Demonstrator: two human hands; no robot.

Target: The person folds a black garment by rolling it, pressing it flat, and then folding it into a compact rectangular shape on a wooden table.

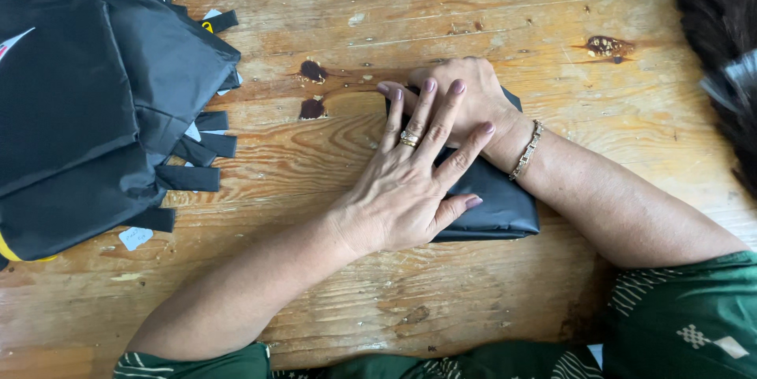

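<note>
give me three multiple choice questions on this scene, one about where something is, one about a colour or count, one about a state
1. Where is the pile of black bags?
A. at the table's left edge
B. under the hands
C. on the person's lap

2. What colour is the folded fabric under the hands?
A. red
B. black
C. white

3. How do the hands lie?
A. apart, both lifted
B. left hand flat, overlapping the right hand, pressing the fabric
C. both clenched around a tool

Answers:
1. A, the pile sits on the wooden table far left, apart from the hands.
2. B, the folded piece shows black beside the left hand.
3. B, the left fingers lie across the right hand on top of the fabric.
</note>
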